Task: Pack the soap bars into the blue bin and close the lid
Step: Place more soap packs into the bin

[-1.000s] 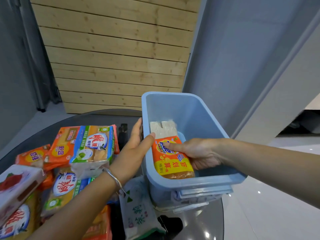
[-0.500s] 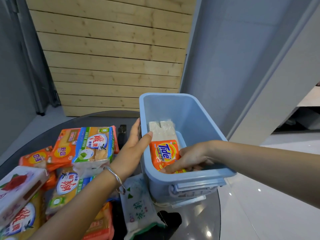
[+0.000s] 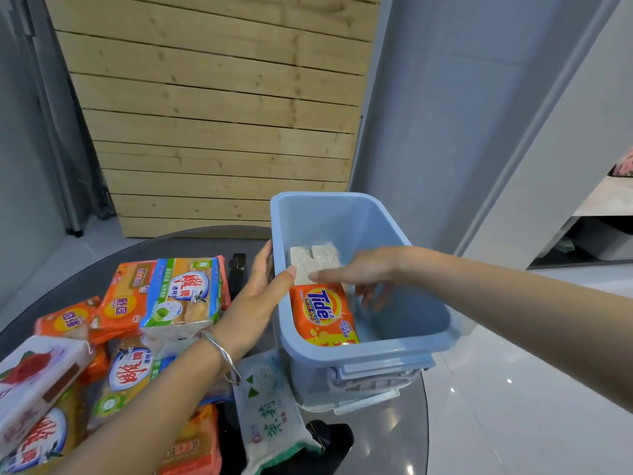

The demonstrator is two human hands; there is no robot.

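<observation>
The blue bin stands open on the round table. Inside it lie an orange Tide soap pack against the left wall and a pale clear-wrapped soap pack behind it. My left hand holds the bin's left rim, thumb over the edge. Above the bin's inside hovers my right hand, fingers spread and holding nothing. A pile of soap packs in orange, blue and green wrappers lies to the left of the bin. The lid is not clearly visible.
A white and green soap pack lies in front of the bin by the table's near edge. A white box with red print is at the far left. A wooden slat wall and grey walls stand behind; white floor lies at right.
My right hand set the Tide pack down flat in the bin, let go of it and lifted, fingers spreading. My left hand stayed on the rim.
</observation>
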